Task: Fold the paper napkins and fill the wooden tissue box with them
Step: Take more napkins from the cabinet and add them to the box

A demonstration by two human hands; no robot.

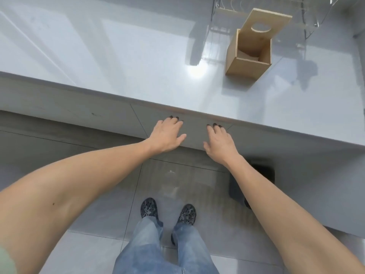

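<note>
While both hands hover in front of the worktop (pixel 138 62), just below its near edge, no napkins are in sight, so the step in hand looks like fetching them, perhaps from a drawer front (pixel 189 133) under that edge. The left hand (pixel 167 135) and right hand (pixel 221 143) each have a spread grip, fingers straight, holding nothing. The wooden box (pixel 247 66) stands toward the far right corner of the worktop, its lid (pixel 264 22) tipped up, some paper seemingly inside. Fold on the bare middle of the worktop, well apart from the wire rack (pixel 308 18) at the far edge.
</note>
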